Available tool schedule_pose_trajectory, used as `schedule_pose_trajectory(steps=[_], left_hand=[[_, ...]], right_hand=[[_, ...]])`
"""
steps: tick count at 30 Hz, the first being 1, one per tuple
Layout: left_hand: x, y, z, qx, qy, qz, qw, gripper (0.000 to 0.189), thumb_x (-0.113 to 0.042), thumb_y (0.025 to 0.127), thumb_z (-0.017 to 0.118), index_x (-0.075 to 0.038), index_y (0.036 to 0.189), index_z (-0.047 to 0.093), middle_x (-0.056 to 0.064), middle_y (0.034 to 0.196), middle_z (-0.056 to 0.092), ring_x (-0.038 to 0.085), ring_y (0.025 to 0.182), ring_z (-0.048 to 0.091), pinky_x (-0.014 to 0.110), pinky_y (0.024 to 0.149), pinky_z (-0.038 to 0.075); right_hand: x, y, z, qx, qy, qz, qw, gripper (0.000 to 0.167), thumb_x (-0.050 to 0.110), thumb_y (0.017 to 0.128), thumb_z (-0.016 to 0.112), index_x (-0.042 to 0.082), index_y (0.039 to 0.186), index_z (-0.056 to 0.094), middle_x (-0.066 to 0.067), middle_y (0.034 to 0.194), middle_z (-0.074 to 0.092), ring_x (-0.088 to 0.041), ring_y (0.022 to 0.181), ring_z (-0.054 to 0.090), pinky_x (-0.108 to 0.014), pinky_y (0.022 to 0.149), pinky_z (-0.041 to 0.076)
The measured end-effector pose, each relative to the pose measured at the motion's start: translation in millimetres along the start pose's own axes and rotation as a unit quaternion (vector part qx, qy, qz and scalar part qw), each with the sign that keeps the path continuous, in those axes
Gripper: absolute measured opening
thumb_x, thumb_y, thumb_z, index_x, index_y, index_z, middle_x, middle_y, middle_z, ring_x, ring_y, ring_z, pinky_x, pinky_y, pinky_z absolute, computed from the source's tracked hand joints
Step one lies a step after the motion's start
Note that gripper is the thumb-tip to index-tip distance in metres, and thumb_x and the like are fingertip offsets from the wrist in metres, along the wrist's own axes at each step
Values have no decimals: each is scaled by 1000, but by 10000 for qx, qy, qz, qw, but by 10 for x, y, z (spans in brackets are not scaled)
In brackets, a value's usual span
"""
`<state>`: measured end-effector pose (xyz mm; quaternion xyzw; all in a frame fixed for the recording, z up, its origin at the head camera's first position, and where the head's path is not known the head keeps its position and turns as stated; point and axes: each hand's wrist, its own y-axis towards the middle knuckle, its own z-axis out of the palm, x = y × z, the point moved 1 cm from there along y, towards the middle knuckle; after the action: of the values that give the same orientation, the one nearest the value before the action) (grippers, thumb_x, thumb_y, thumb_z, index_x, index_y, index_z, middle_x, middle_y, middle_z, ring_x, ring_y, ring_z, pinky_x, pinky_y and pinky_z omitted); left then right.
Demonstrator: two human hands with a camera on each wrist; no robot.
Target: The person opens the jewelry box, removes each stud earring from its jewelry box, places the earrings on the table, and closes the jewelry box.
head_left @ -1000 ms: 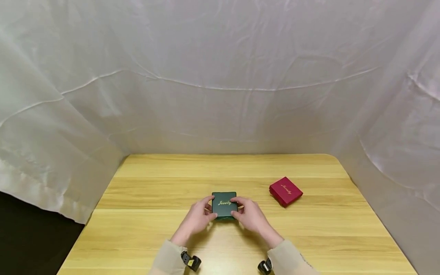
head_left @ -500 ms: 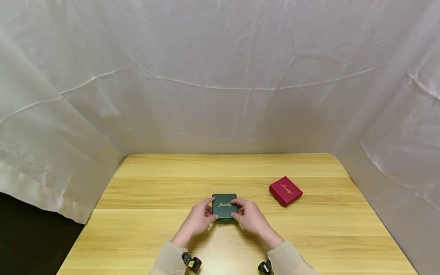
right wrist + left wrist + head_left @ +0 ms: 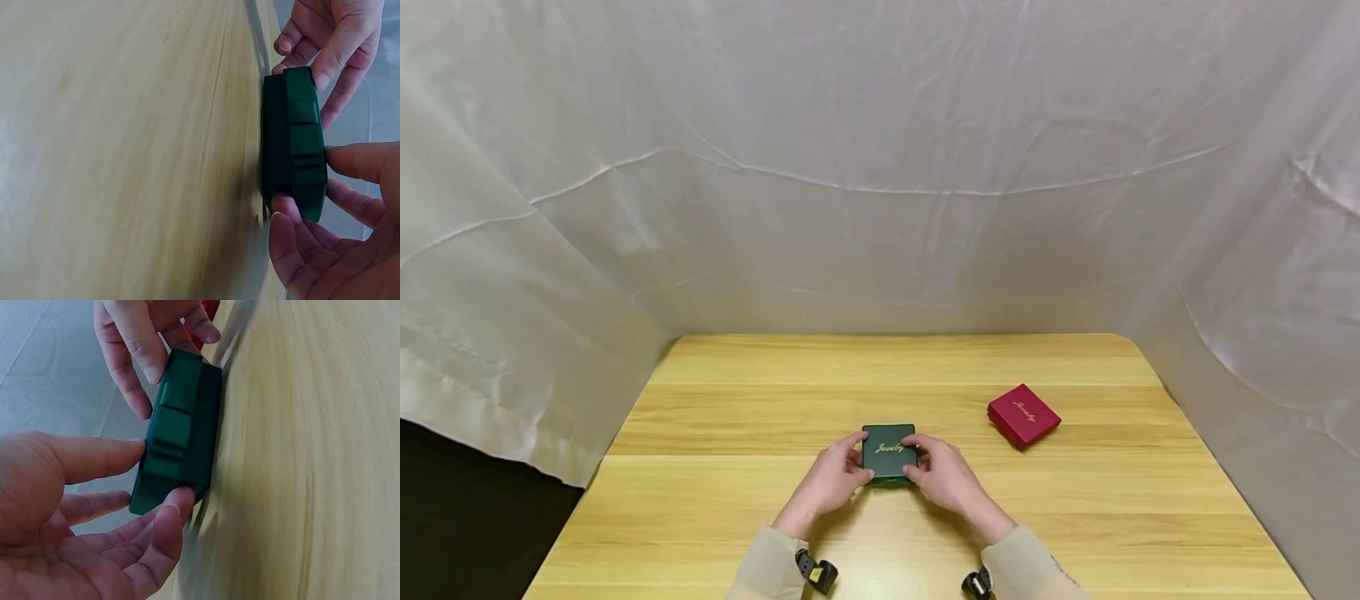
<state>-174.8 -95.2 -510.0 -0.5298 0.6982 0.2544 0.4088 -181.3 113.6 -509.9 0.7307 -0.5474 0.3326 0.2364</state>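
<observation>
Between my two hands is a small square green jewelry box point(image 3: 889, 458) with gold "Jewelry" lettering on its lid. My left hand point(image 3: 831, 477) holds its left side, thumb at the near corner and a finger at the far one. On the opposite side my right hand point(image 3: 949, 475) grips it the same way. A ribbed green ribbon bow point(image 3: 172, 426) shows on the lid's near side in the left wrist view, above the darker base. The right wrist view has fingers bent in under the lid's edge of the box point(image 3: 305, 137). Whether the base touches the table is unclear.
A red jewelry box point(image 3: 1024, 417), also lettered in gold, lies turned at an angle to the right and farther back on the wooden table point(image 3: 715, 467). Pale cloth point(image 3: 880, 250) hangs behind the table and along both sides.
The green box has come slightly toward me since a second ago, and more of its near side shows. Both hands keep their hold. The red box stays in place.
</observation>
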Motion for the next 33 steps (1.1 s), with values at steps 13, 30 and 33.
schedule_pose_trajectory(steps=[13,30,33], left_hand=[[-22,-37,-120,-257,560,330,9976,77,-26,87,76,0,148,38,16,119,56,27,100,57,45,84,49],[-23,148,-96,476,1500,780,9845,112,-35,71,89,-6,156,21,18,150,32,32,127,47,50,100,42],[-19,170,-88,534,1444,737,9853,113,-35,71,89,-5,156,21,19,150,33,32,126,48,50,100,42]], right_hand=[[-19,-41,-153,226,-36,-88,9997,81,24,77,85,2,144,44,-21,126,56,-32,106,58,-51,92,46],[11,177,-118,780,-963,-808,9890,104,20,66,92,1,149,33,-16,144,39,-31,124,47,-48,103,40],[40,197,-115,871,-1004,-802,9879,104,19,66,92,-1,148,33,-17,141,41,-32,122,48,-48,102,41]])
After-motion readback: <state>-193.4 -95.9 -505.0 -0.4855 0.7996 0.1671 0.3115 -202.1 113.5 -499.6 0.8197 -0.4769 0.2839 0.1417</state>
